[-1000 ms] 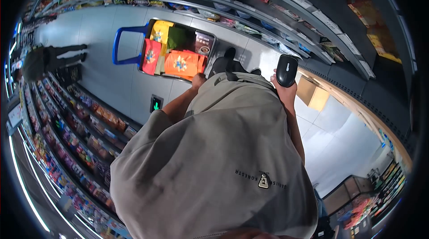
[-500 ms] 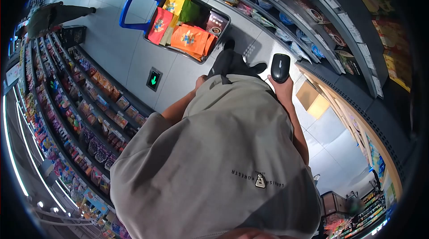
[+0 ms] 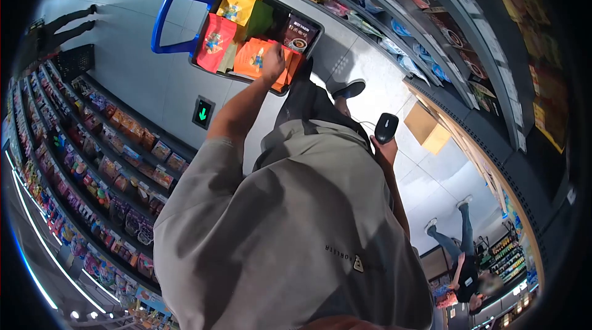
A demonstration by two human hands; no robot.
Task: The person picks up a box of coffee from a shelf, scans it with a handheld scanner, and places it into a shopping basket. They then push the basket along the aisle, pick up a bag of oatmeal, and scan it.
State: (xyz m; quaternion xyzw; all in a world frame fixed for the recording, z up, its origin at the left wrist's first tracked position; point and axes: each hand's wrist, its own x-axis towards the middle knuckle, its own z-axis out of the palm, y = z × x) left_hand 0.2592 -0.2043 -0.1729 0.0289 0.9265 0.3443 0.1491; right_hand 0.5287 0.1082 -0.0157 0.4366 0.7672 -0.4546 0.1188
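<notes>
The left hand [image 3: 272,61] reaches over the blue-handled cart [image 3: 166,18], fingers seemingly curled onto the orange packet [image 3: 254,58] lying directly beneath. The right hand [image 3: 385,148] grips a black scanner [image 3: 386,127], well short of the cart.

The scanner [image 3: 386,127] is glossy black plastic; the packets [image 3: 254,58] look like shiny foil or plastic film, the floor [image 3: 154,71] smooth, the shirt [image 3: 290,231] matt cloth.

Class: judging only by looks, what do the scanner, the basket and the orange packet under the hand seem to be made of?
Scanner: probably hard black plastic, smooth with a slight sheen. Basket: likely moulded plastic, its blue handle evenly coloured and glossy. Orange packet: seemingly thin printed film or foil, flat and slightly creased; which one cannot be told.
</notes>
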